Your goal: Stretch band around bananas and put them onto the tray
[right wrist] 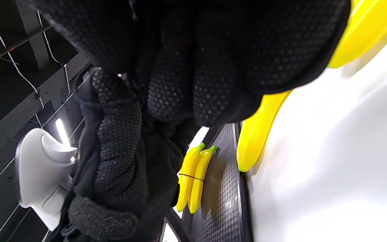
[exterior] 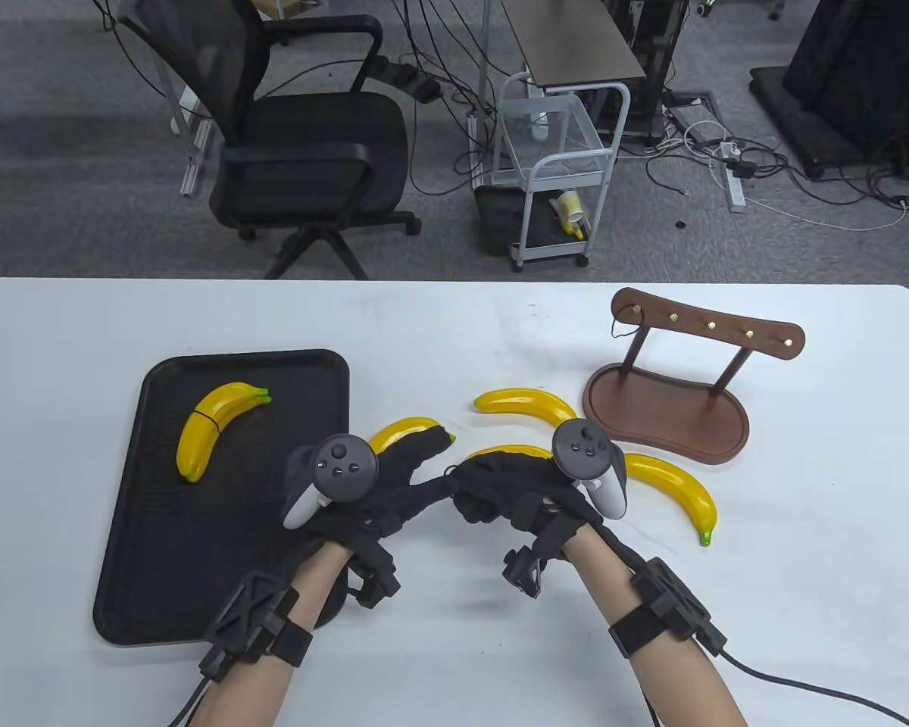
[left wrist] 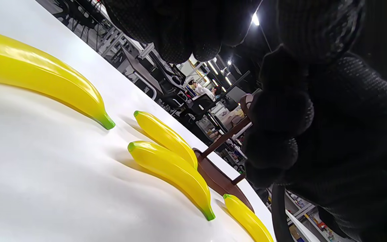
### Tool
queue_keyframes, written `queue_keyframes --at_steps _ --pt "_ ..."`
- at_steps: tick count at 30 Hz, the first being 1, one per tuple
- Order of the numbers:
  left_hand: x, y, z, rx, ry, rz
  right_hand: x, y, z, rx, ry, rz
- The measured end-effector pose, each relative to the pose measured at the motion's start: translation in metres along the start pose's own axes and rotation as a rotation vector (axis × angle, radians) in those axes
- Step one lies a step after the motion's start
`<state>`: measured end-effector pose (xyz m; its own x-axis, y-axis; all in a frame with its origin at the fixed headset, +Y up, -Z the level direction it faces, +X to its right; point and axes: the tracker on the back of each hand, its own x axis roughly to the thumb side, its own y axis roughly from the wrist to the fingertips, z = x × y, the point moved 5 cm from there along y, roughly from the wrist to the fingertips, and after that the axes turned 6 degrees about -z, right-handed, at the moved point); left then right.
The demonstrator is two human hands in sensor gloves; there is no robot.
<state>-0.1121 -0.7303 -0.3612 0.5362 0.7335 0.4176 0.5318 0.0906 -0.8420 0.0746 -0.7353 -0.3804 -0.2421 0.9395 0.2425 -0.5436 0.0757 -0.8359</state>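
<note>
only the right wrist view shows the band (right wrist: 190, 176) circling the bananas (right wrist: 193, 179) on the tray (right wrist: 225, 188), while both hands' (exterior: 454, 485) fingers, seemingly curled, meet mid-tabletop.

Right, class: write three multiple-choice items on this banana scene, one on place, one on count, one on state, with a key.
1. Where does the banded banana pair lie?
A. on the black tray
B. on the wooden stand
C. on the bare table

2. How many loose bananas lie on the white table?
A. two
B. four
C. six

3. The banded pair is:
A. peeled
B. cut in half
C. bound by a thin dark band

Key: A, the pair rests inside the tray; B, four single bananas lie off the tray; C, a dark band crosses both.
</note>
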Motion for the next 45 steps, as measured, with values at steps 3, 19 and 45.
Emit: queue_keyframes --at_steps 3,19,45 --pt "0.001 0.0 -0.001 -0.007 -0.004 -0.02 0.0 0.0 0.002 0.009 0.022 0.008" --pt "0.012 0.001 -0.003 -0.024 0.012 -0.084 0.001 0.001 0.011 0.034 0.041 0.016" --pt "0.004 0.0 0.009 -0.008 -0.27 -0.108 0.019 -0.005 -0.026 -0.219 -0.235 -0.024"
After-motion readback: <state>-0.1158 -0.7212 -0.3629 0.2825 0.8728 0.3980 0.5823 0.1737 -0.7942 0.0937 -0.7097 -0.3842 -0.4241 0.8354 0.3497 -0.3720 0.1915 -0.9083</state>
